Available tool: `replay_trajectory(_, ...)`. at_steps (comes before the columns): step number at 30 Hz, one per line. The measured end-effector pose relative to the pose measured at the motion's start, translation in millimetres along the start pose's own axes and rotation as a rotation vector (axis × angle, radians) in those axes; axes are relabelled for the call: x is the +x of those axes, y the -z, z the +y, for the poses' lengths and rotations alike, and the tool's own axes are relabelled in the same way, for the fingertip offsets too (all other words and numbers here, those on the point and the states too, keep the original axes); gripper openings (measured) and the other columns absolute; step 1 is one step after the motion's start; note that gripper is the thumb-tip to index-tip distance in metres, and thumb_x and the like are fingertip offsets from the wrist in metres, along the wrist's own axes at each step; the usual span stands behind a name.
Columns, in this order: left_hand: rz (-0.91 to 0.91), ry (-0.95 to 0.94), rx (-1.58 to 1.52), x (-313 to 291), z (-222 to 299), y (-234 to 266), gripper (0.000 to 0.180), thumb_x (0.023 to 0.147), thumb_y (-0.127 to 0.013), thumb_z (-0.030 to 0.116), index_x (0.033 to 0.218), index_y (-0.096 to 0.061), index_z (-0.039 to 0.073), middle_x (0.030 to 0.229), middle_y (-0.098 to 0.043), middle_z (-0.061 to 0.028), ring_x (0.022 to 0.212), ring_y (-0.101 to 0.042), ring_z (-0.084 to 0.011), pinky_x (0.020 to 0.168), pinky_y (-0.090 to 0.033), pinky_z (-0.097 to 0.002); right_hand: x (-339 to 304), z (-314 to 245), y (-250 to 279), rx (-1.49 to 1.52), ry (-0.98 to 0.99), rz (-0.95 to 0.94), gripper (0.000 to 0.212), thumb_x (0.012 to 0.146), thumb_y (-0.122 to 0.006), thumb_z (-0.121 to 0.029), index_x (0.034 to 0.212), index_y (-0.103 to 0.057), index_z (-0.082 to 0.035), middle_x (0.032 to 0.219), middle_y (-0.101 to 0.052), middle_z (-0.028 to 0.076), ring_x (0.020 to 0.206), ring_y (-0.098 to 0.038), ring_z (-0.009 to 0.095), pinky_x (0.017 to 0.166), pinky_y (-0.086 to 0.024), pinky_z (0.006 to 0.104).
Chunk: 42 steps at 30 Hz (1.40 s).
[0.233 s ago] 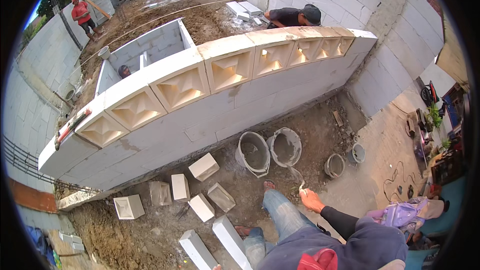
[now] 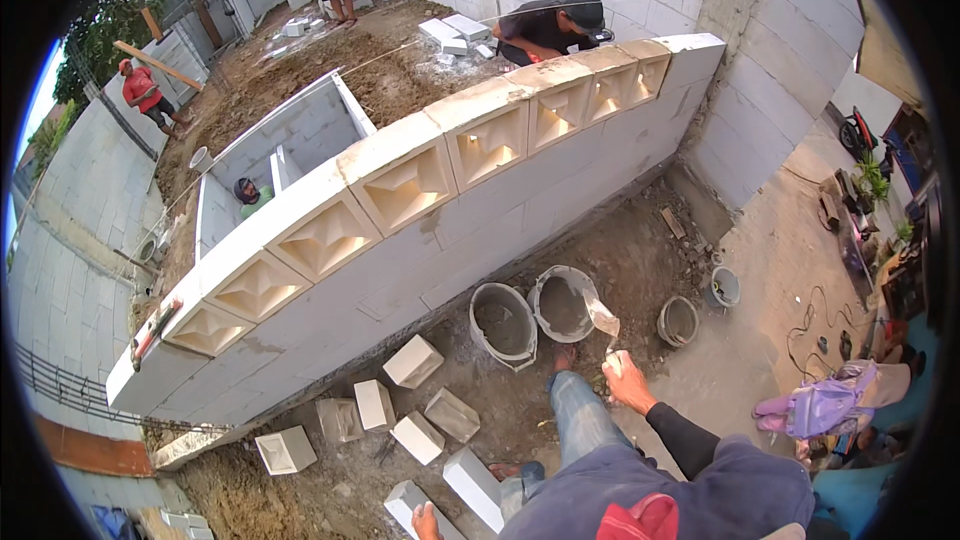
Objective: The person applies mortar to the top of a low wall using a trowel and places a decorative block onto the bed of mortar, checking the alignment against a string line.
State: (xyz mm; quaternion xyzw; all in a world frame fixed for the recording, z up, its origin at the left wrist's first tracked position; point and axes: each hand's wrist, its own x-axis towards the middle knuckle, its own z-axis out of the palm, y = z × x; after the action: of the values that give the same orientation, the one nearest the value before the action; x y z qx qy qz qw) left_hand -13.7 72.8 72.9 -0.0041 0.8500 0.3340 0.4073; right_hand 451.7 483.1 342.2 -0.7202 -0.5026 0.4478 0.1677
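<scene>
My right hand (image 2: 628,382) is closed round the handle of a trowel (image 2: 604,318). The trowel's blade, smeared with grey mortar, is at the right rim of a mortar bucket (image 2: 562,304). A second bucket (image 2: 503,325) with grey mix stands to its left. Low in the picture, my left hand (image 2: 428,522) shows only in part, its fingers apart and nothing seen in them. It is over or beside a long white block (image 2: 408,506); contact cannot be made out. Another long white block (image 2: 474,486) lies near it.
Several cream vent blocks (image 2: 414,361) lie on the soil. Ahead stands a white block wall (image 2: 480,225) topped by a row of vent blocks (image 2: 405,187). Two smaller buckets (image 2: 678,321) stand right. A person in a black cap (image 2: 545,30) leans behind the wall; other people are farther back.
The trowel's blade has come up at the bucket's right rim and shows more plainly. More of my left hand has come into view. The whole view has shifted slightly.
</scene>
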Motion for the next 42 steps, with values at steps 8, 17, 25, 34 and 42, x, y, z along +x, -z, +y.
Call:
replay_trajectory(8, -0.183, -0.337, 0.006, -90.4, 309.8, -170.4, 0.065, 0.098, -0.069, 0.032, 0.151, -0.052, -0.001, 0.137, -0.065, -0.0181, 0.121, -0.064, -0.0271, 0.095, -0.05, -0.0381, 143.8, -38.3, 98.1, 0.07, 0.307, 0.293, 0.039, 0.103, -0.058, -0.032, 0.125, -0.058, 0.001, 0.108, -0.071, 0.032, 0.097, -0.068, 0.052, 0.084, -0.052, 0.0581)
replay_trajectory(17, -0.201, -0.5, 0.131, -246.6, 481.8, -238.0, 0.058, 0.098, -0.07, 0.028, 0.146, -0.057, -0.003, 0.139, -0.064, -0.0203, 0.125, -0.062, -0.0263, 0.108, -0.047, -0.0379, 231.3, -136.0, 245.8, -0.106, 0.477, 0.558, 0.034, 0.105, -0.057, -0.03, 0.127, -0.056, -0.004, 0.09, -0.072, 0.024, 0.078, -0.07, 0.046, 0.069, -0.054, 0.0534)
replay_trajectory(25, -0.229, -0.523, 0.059, -213.9, 504.7, -245.9, 0.059, 0.098, -0.071, 0.023, 0.148, -0.054, -0.003, 0.145, -0.06, -0.0214, 0.132, -0.059, -0.0282, 0.112, -0.045, -0.0383, 212.8, -145.7, 291.3, 0.22, 0.105, 0.396, 0.038, 0.103, -0.057, -0.032, 0.13, -0.054, -0.005, 0.08, -0.067, 0.012, 0.06, -0.068, 0.023, 0.049, -0.054, 0.038)
replay_trajectory(34, -0.303, -0.724, -0.308, -206.6, 611.2, -275.4, 0.054, 0.1, -0.06, 0.009, 0.152, -0.049, -0.004, 0.144, -0.058, -0.0288, 0.129, -0.061, -0.032, 0.109, -0.051, -0.0401, 238.0, -104.3, 335.0, 0.478, 0.014, 0.425, 0.039, 0.105, -0.054, -0.043, 0.123, -0.055, -0.008, 0.074, -0.061, 0.007, 0.048, -0.061, 0.017, 0.04, -0.048, 0.035)
replay_trajectory(42, -0.228, -0.384, -0.083, -164.7, 517.1, -320.4, 0.063, 0.097, -0.068, 0.016, 0.152, -0.045, -0.006, 0.143, -0.058, -0.0233, 0.123, -0.064, -0.0295, 0.102, -0.054, -0.0389, 368.6, -167.1, 440.2, 0.52, 0.128, 0.38, 0.039, 0.106, -0.05, -0.047, 0.116, -0.057, -0.009, 0.073, -0.056, 0.002, 0.051, -0.055, 0.014, 0.044, -0.045, 0.0304)
